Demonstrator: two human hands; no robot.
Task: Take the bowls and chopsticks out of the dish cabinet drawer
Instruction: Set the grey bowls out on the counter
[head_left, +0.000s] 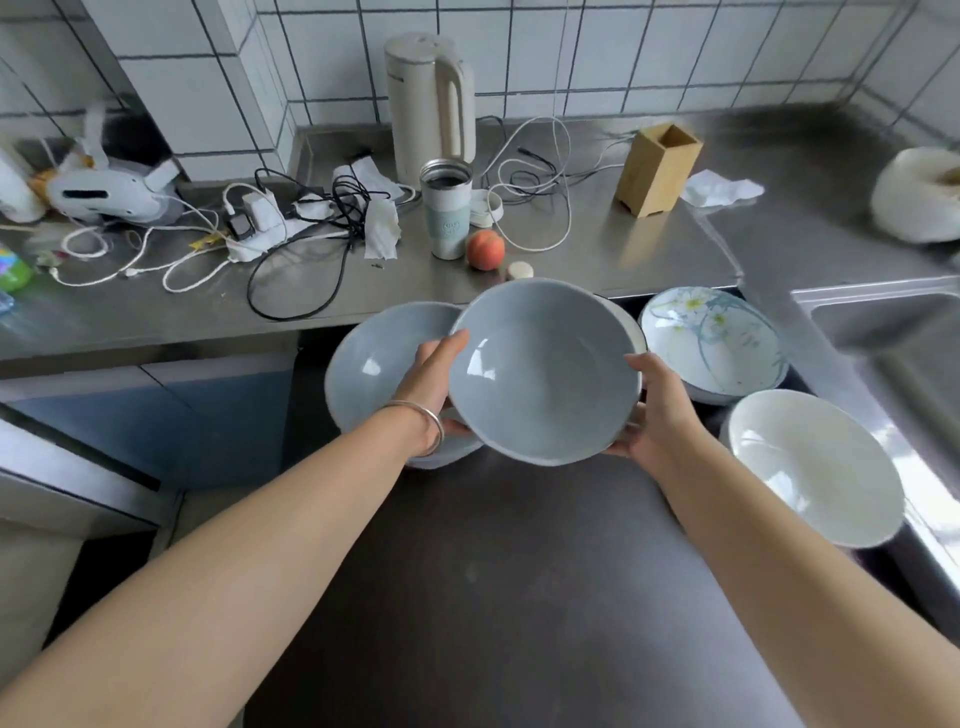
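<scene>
Both hands hold a grey-blue bowl (543, 374) above the open drawer, tilted toward me. My left hand (431, 382) grips its left rim, thumb inside; my right hand (657, 410) holds the right rim and underside. A second grey-blue bowl (374, 358) lies in the drawer just left, partly behind my left hand. To the right in the drawer sit a flower-patterned bowl (717, 345) and a plain white bowl (810, 467). No chopsticks are in view.
The steel counter (649, 249) behind the drawer carries a cream kettle (428, 104), a tumbler (447, 210), a peach (485, 249), tangled cables (291, 244) and a wooden holder (657, 169). A steel sink (904, 348) lies to the right.
</scene>
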